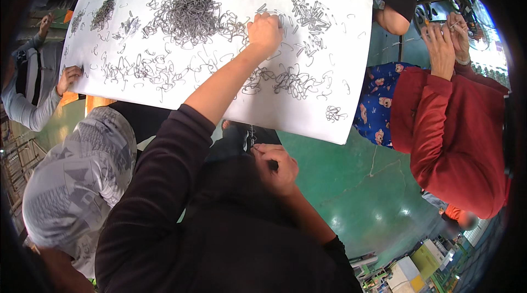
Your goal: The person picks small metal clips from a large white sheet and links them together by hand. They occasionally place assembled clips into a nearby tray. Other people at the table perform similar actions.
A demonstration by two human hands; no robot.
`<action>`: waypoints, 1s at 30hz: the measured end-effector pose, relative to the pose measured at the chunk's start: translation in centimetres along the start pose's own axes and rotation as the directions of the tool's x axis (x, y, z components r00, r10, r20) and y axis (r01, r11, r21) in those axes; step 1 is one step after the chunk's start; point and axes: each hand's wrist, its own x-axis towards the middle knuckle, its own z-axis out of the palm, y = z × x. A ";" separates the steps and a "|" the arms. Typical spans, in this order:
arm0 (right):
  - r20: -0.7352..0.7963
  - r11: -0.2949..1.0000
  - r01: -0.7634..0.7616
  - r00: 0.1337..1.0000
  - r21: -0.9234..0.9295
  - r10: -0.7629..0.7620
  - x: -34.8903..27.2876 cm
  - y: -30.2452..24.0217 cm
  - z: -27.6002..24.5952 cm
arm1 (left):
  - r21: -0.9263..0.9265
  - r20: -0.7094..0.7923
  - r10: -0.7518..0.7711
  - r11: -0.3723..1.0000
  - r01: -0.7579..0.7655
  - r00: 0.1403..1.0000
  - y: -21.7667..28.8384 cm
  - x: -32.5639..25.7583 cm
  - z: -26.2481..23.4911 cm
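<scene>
On the white table sheet (324, 112), my left hand (265, 34) reaches out with its fingers curled down among small metal pieces. Whatever lies under those fingertips is hidden. Close by are a dense pile of dark wire hooks (193, 12) and a cluster of short grey metal pieces (310, 15). My right hand (279, 168) is in front of my body, below the table's near edge, with thumb and forefinger pinched. A thin wire piece (253, 138) shows at its fingertips, too small to make out fully.
Loose wire hooks (293, 81) lie scattered along the near side. To the right, a person in a red top (439, 123) holds both hands raised. Left of me, a person in a patterned grey top (82, 166) sits near. Farther left, another person's hand (69, 77) touches the table edge.
</scene>
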 end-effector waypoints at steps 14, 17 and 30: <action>-0.094 0.994 0.000 0.996 0.110 0.011 -2.4 1.0 2.9 | -0.847 0.427 -0.102 0.303 0.437 0.899 -3.6 -22.7 -13.7; -0.099 0.993 -0.019 0.995 0.119 0.030 -2.8 0.6 3.5 | -0.861 0.436 -0.090 0.248 0.444 0.896 -3.2 -24.6 -15.2; 0.013 0.979 0.183 0.983 -0.085 -0.182 -2.3 0.7 5.2 | -0.720 -0.087 -0.033 0.693 -0.040 0.996 -4.1 -27.5 -15.9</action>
